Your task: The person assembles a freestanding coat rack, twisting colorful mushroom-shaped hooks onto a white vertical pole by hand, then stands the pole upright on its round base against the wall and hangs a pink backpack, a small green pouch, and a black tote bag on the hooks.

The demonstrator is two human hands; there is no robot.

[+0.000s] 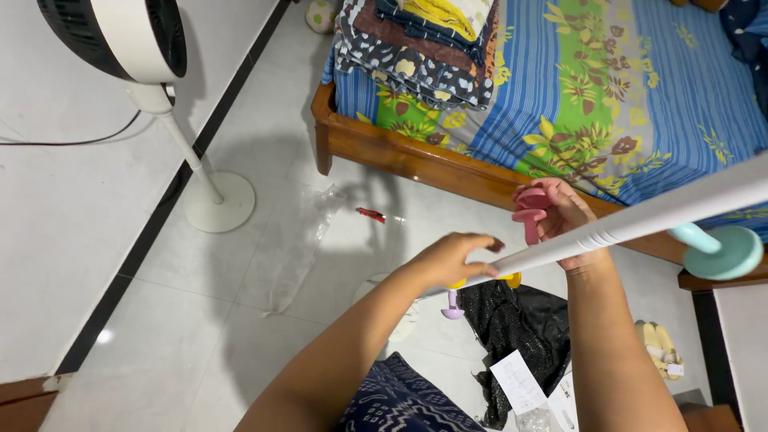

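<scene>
White floor tiles [240, 320] are spreading beside a floral bed [608, 96] and standing fan [160, 88]. Left hand [452, 258] is pinching the white pole [640, 218]; right hand [564, 214] is pressing a pink peg [530, 210] against it, its grip closed. Seating looks underway; alignment seems needed.

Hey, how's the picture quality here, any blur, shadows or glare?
Head view: bright and even; the white pole and teal peg near the lens look soft, the left hand casts a faint shadow on the glossy floor, and a small glare spot shows lower left.
</scene>
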